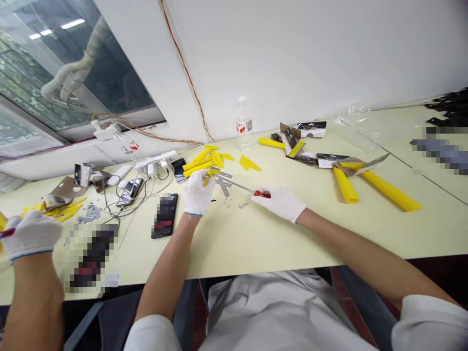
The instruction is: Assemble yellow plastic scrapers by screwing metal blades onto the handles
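White-gloved left hand [199, 192] closes its fingers on steel strips [223, 186] beside yellow plastic handles [199, 163], seemingly steadying them for the red-handled screwdriver [262, 194] gripped in the closed right hand [280, 204] above the pale table [234, 243].

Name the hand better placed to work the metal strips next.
Right, likely: the right hand holds the red-handled screwdriver, its shaft reaching the metal strips; the left hand lies against them.

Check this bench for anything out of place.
Small metal bits lie scattered loose on the table between the left hand and the right hand, which holds a screwdriver. Nothing gathers them, so they look easy to lose.
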Available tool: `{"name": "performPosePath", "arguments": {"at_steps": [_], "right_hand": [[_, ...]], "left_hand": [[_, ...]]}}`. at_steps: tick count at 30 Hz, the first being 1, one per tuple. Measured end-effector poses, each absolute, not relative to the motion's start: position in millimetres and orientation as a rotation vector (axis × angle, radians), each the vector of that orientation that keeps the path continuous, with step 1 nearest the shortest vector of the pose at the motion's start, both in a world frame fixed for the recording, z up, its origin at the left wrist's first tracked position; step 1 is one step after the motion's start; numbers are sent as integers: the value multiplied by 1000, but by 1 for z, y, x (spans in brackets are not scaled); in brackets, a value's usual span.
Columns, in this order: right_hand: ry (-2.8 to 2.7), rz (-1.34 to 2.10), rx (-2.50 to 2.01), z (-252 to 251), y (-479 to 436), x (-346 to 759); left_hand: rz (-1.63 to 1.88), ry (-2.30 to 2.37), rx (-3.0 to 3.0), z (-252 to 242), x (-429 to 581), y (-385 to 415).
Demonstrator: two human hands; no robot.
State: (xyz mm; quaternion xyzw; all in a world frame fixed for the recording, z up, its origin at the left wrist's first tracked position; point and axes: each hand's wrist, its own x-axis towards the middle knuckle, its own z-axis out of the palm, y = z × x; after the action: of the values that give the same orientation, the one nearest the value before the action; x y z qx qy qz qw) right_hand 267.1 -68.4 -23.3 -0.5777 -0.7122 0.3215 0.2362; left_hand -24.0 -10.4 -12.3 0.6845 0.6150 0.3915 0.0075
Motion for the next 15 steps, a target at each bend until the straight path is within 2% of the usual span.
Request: {"name": "performPosePath", "arguments": {"at_steps": [3,7,11,15], "right_hand": [[-2034,753,-1551,-26,-67,267],[-2093,834,-1524,-24,-65,270],[-2033,1109,-1493,-26,-64,271],[-1753,1561,-1453,-24,-66,271]], "left_hand": [[1224,1927,2134,-12,-24,-10],[1222,1911,2149,-11,-24,-11],[1236,1894,2162,-11,-24,-12],[1256,1855,2174,-12,-23,-13]]}}
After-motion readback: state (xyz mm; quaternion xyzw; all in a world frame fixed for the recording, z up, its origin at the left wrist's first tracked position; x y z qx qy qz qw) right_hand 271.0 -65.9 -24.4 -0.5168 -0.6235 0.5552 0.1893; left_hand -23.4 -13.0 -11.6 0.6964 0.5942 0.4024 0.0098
